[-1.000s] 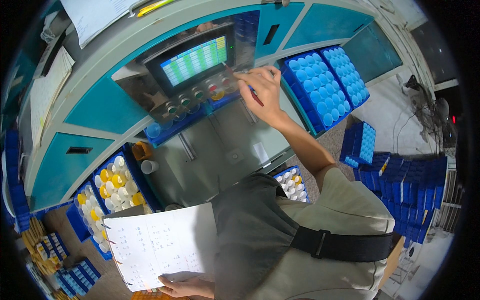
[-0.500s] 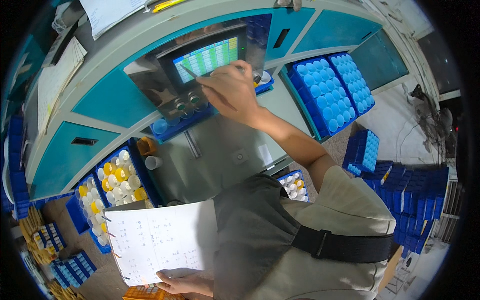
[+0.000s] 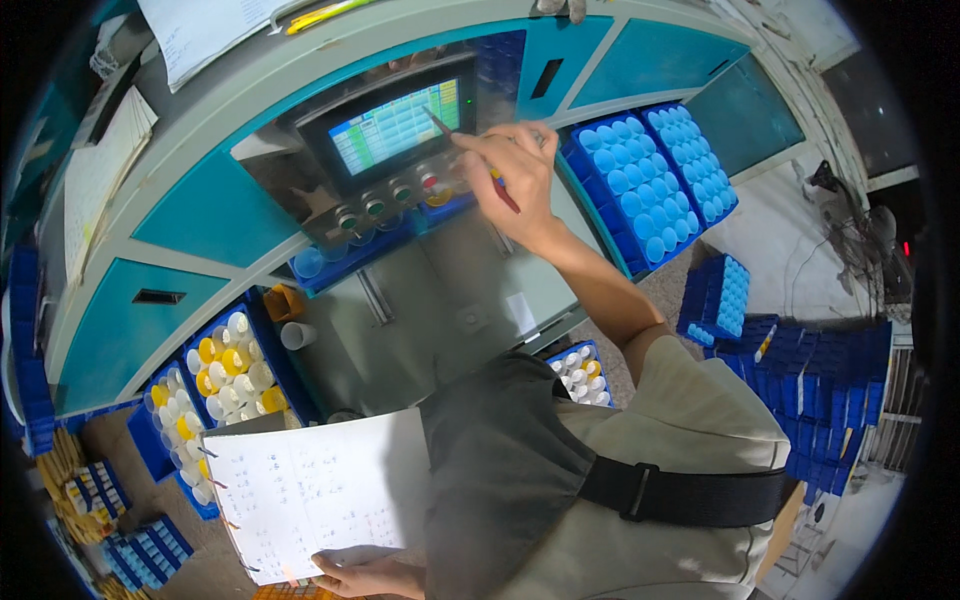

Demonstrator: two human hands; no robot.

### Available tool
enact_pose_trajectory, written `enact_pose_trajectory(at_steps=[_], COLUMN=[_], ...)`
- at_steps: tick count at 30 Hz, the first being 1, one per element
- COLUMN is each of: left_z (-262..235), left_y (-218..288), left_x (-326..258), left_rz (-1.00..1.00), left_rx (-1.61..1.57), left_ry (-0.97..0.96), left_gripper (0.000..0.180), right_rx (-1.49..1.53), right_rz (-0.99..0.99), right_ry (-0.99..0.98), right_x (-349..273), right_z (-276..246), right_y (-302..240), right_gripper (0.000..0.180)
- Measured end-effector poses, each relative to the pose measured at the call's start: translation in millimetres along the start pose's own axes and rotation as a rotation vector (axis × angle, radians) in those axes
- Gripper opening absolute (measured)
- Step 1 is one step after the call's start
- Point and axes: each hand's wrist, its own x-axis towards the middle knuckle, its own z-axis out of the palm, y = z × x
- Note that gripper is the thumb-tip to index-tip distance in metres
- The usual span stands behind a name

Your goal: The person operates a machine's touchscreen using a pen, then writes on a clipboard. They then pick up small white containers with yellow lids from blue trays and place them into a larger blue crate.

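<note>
Pen (image 3: pixel 503 192), red, pinched in the fingers (image 3: pixel 478 148) of the right hand (image 3: pixel 520 175), up at 12 o'clock against the machine's control panel. Tip at the lower right corner of the lit touchscreen (image 3: pixel 398 125), just above the row of round buttons (image 3: pixel 388 200). Right hand's fingers closed narrow around the pen, forearm running down toward 5 o'clock.

Left hand (image 3: pixel 365 572) at 6 o'clock, fingers curled under the lower edge of an open notebook (image 3: pixel 315 490), holding it flat; handwritten rows on white pages.

Blue tray (image 3: pixel 225 375) at 8 o'clock, packed with upright tubes, yellow and white caps mixed. Second blue tray (image 3: pixel 625 190) at 2 o'clock, filled with pale blue round caps in neat rows, and a like one (image 3: pixel 695 155) touching its right side. Small blue rack (image 3: pixel 582 372) near centre, just beside the right elbow, holding a few white and yellow capped tubes. Smaller blue rack (image 3: pixel 722 298) at 3 o'clock on the floor, pale blue caps inside. Stacked blue racks (image 3: pixel 840 390) at 4 o'clock, contents too small to tell. More small blue racks (image 3: pixel 145 550) at 7 o'clock on the floor. White cup (image 3: pixel 297 335) on the grey desk (image 3: pixel 440 300), just beside the tray of yellow and white caps.
</note>
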Motion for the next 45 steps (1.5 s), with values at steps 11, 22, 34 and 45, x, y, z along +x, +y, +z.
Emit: enact_pose_trajectory(at_steps=[11,22,34,45], left_z=[-7,-8,-5,-16], left_y=[-13,-19,-19,-6], left_x=[11,16,16,-2], left_rz=[0.035,0.023,0.03,0.174], left_rx=[0.13,-0.014,0.074,0.127], left_ry=[0.002,-0.008,0.025,-0.134], left_gripper=[0.059,0.056,0.059,0.042], right_rx=[0.041,0.004,0.104,-0.064], right_rz=[-0.039,-0.007,-0.039,0.028], right_ry=[-0.052,-0.107,-0.046,0.004], right_x=[-2,-24,7,-1], right_z=[2,5,9,-14], right_y=[1,10,-4,18], right_gripper=[0.019,0.017,0.022,0.024])
